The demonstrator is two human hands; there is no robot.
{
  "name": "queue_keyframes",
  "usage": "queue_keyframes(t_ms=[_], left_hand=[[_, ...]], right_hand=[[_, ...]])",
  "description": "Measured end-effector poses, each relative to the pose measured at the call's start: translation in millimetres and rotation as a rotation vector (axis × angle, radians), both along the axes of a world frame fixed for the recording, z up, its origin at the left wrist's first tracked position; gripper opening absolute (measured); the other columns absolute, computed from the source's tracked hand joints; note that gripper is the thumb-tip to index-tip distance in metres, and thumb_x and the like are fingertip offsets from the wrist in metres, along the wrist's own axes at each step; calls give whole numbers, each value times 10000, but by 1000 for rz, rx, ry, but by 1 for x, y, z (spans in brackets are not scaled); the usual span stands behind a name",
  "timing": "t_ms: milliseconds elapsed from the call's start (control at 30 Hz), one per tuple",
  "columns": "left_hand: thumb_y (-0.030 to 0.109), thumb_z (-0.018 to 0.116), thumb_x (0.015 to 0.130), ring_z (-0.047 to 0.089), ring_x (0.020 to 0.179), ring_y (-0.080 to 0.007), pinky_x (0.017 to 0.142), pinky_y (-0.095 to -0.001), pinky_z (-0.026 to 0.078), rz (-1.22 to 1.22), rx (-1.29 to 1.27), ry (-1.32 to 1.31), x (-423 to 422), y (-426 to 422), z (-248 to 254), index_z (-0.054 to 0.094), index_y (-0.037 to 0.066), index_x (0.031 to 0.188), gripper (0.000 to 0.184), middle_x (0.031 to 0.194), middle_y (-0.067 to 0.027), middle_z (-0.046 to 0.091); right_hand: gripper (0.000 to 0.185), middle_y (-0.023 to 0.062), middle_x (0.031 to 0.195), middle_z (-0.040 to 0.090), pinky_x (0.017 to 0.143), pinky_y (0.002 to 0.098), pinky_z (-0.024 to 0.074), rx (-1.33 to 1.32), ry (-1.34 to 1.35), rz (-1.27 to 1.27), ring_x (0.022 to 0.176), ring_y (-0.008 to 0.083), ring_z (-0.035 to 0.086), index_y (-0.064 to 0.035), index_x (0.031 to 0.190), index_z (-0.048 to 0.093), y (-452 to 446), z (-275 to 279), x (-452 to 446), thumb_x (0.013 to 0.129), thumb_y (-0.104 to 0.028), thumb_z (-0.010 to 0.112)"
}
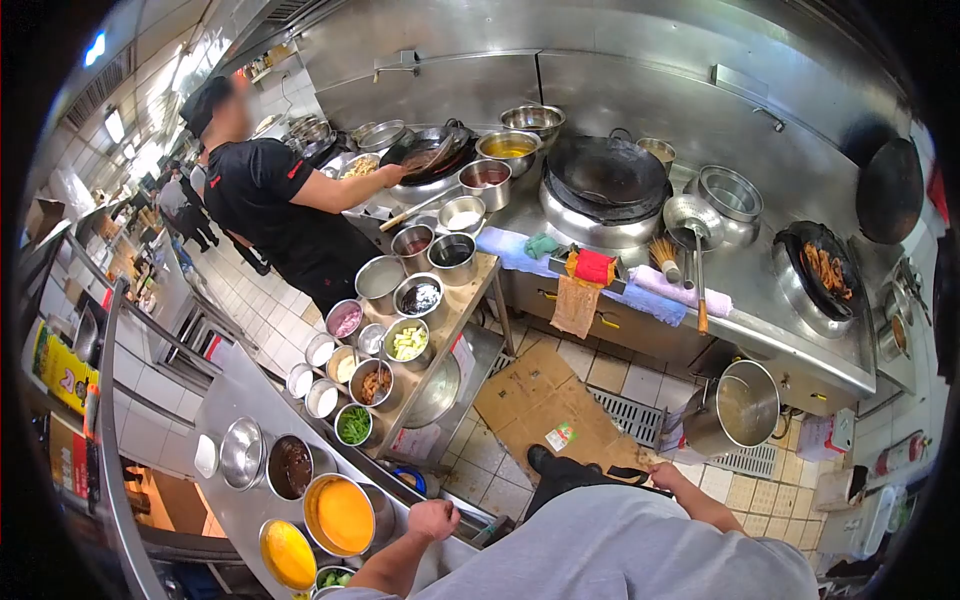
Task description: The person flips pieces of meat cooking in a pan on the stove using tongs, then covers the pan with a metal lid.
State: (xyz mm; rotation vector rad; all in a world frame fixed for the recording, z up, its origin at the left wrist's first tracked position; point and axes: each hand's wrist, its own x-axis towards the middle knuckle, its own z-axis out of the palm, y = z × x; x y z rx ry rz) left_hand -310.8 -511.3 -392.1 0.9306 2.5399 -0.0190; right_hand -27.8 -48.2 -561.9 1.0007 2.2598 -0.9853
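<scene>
My left hand (433, 519) is curled into a fist above the edge of the steel counter, and nothing shows in it. Close to its left stands a deep steel pot of orange liquid (340, 514). Beside my waist, my right hand (672, 477) has its fingers drawn together near a black strap (628, 473); whatever they hold, if anything, is hidden. Past that hand, a tall steel stockpot (748, 403) contains cloudy liquid. A flattened cardboard sheet (535, 400) lies on the floor before my feet.
Several ingredient pots, including one of chopped greens (353, 425), crowd a wooden-topped stand. A black wok (610, 170) sits on the range, near a strainer ladle (692, 222). Another wok holds browned food (828, 272). A co-worker in black (265, 190) works at the left burner.
</scene>
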Motion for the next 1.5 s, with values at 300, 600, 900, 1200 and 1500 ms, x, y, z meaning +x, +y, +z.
queue_keyframes(t_ms=[300, 600, 900, 1200, 1500], left_hand=[[367, 443, 768, 607, 756, -274, 645, -399, 477, 0, -19, -10, 0, 1, 1, 632, 109, 735, 322, 774, -93, 631], [339, 453, 752, 608, 717, -278, 615, -408, 481, 6, 15, -4, 0, 0, 1, 635, 112, 717, 293, 745, -95, 627], [342, 499, 736, 603, 692, -273, 602, -397, 476, 6, 113, 42, -1, -6, -10, 625, 118, 695, 260, 714, -87, 620], [304, 507, 712, 587, 640, -296, 572, -408, 464, 1, 139, 38, 0, -1, -5, 598, 101, 662, 228, 668, -100, 598], [294, 493, 708, 587, 651, -300, 585, -417, 465, -2, 135, 40, -2, -2, -4, 587, 95, 646, 229, 677, -106, 600]], right_hand=[[294, 118, 703, 643, 576, 311, 501, -102, -18, -78, 605, 190, 633, -45, 937, 631, -2, 6, -6, 674, -61, 501], [283, 139, 833, 641, 720, 336, 476, 73, 6, 51, 791, 262, 616, -157, 906, 670, -3, 9, -5, 682, -123, 500], [274, 144, 856, 631, 729, 367, 471, 70, -14, 159, 810, 282, 605, -154, 903, 662, -6, 25, -7, 715, -127, 464], [256, 172, 937, 612, 740, 345, 466, 16, 20, 6, 870, 281, 588, -108, 922, 651, -6, 26, -7, 774, -149, 446], [196, 43, 793, 573, 663, 254, 399, 129, 1022, -312, 720, 141, 516, -54, 751, 584, 78, 361, -115, 808, -185, 449]])
